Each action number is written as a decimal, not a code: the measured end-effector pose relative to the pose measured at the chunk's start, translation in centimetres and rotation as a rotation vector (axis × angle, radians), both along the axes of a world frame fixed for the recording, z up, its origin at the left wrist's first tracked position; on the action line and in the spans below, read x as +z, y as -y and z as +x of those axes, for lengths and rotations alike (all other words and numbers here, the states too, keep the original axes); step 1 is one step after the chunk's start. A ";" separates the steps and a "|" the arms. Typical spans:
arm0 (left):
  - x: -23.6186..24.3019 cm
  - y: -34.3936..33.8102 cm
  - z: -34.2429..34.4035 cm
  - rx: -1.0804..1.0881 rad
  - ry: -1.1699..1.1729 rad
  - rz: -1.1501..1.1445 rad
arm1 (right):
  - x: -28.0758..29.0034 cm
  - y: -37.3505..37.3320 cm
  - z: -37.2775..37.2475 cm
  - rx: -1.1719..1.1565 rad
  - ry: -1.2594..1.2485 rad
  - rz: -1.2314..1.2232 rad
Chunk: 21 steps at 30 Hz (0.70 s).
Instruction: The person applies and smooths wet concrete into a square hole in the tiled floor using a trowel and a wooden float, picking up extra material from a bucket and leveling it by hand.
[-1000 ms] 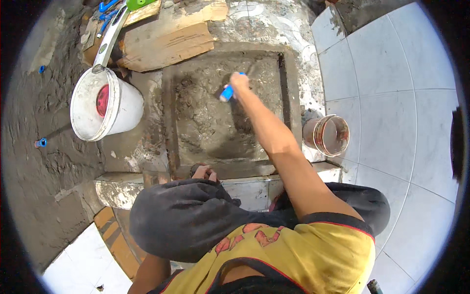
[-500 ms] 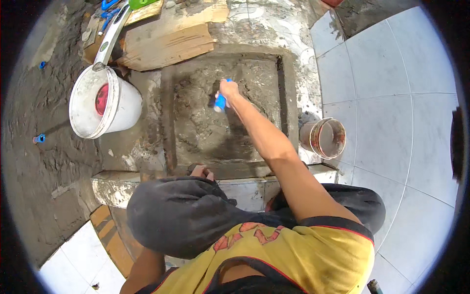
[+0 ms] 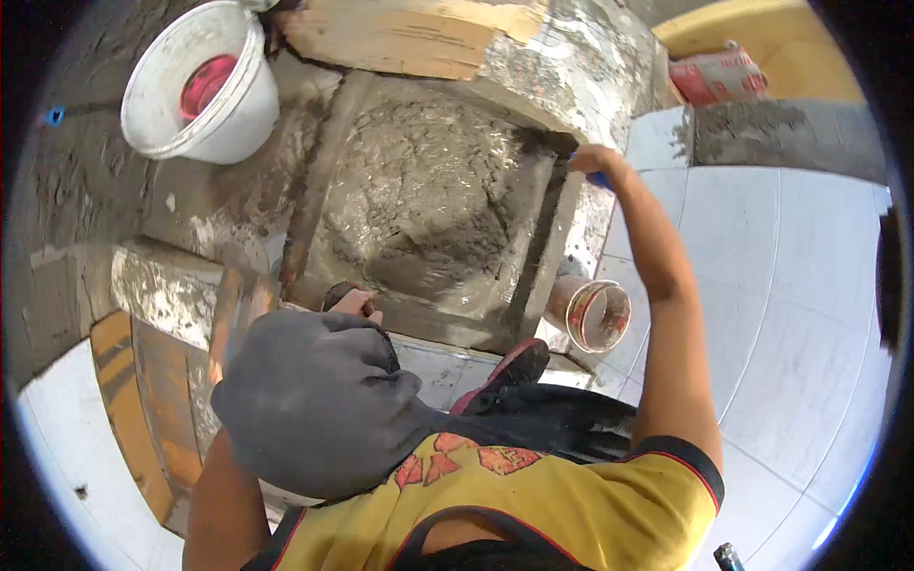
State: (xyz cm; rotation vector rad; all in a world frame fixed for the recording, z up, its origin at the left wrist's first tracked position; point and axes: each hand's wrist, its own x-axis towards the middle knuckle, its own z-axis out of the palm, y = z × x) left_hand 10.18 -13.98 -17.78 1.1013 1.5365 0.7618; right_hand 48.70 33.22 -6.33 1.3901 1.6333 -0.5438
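My right hand (image 3: 592, 160) is closed round the blue handle (image 3: 600, 179) of a trowel at the far right corner of a square recess with a raised border (image 3: 562, 205). Its dark blade (image 3: 550, 143) reaches over that corner. Wet grey mortar (image 3: 419, 171) lies in the recess, lumpy at the back and smoother toward the front. Past my bent left knee, only the curled fingers of my left hand (image 3: 358, 304) show, beside a small dark rounded thing (image 3: 337, 294) at the front left border. The rest of that hand is hidden.
A white bucket (image 3: 252, 114) with a red bowl (image 3: 208, 86) inside stands at the far left. Right of the recess is a smaller tilted pail (image 3: 602, 319). Cardboard (image 3: 390, 38) lies behind, and a red and white bag (image 3: 719, 76) at the far right. Pale tiles (image 3: 733, 247) cover the right side.
My right hand has moved with the trowel from the middle of the mortar to the far right corner. The view has shifted, and my red-edged shoe now shows by the front border.
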 end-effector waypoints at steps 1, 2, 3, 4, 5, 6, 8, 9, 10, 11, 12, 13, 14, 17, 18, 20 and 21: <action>1.0 0.8 0.0 0.009 -0.039 0.013 | 0.4 -0.7 -2.2 0.050 -0.124 -0.042; 2.4 2.5 -0.5 0.042 -0.085 0.014 | 0.6 -0.7 -7.7 0.031 -0.017 -0.034; 3.1 1.9 0.1 0.030 -0.088 0.046 | 1.1 -2.6 -8.6 0.149 0.053 -0.104; 2.9 0.3 1.1 -0.003 -0.072 0.069 | 1.5 -4.6 -8.7 0.091 0.198 -0.180; 3.5 1.6 0.5 0.031 -0.101 0.025 | 1.5 -2.9 -14.1 0.116 0.122 -0.127; 4.2 1.5 0.6 0.043 -0.107 0.012 | 1.8 -3.1 -16.2 0.224 0.036 -0.093; 4.8 0.9 1.1 0.038 -0.097 -0.001 | 1.1 -3.1 -17.8 0.324 0.152 -0.061; 4.7 1.8 0.5 0.060 -0.102 -0.025 | 0.6 -1.7 -19.5 0.349 -0.116 -0.073; 3.4 1.4 0.6 0.039 -0.090 0.032 | -0.1 -2.7 -18.1 0.349 -0.222 -0.046; 1.8 0.9 0.9 0.011 -0.073 0.091 | -0.8 -3.9 -16.1 0.349 -0.321 -0.020; 1.1 4.0 -0.8 0.036 -0.111 0.102 | -1.8 0.2 -19.7 0.438 -0.376 0.070; 2.8 2.3 0.4 0.063 -0.117 0.184 | -3.9 0.0 -15.4 0.688 -0.374 0.346; 3.8 2.8 -0.1 0.084 -0.144 0.179 | -5.9 1.4 -14.5 0.510 -0.463 0.426; 3.7 0.4 2.2 0.059 -0.156 0.073 | -10.2 3.0 -2.8 0.378 -0.617 0.550; 4.1 0.4 1.8 0.067 -0.181 0.072 | -12.5 5.8 -2.4 0.494 -0.560 0.709; 4.6 1.0 1.4 0.153 -0.042 0.124 | -13.8 10.3 -2.2 0.292 -0.640 0.622; 4.1 1.6 1.0 0.119 -0.127 0.142 | -13.1 12.2 -3.5 0.209 -0.563 0.465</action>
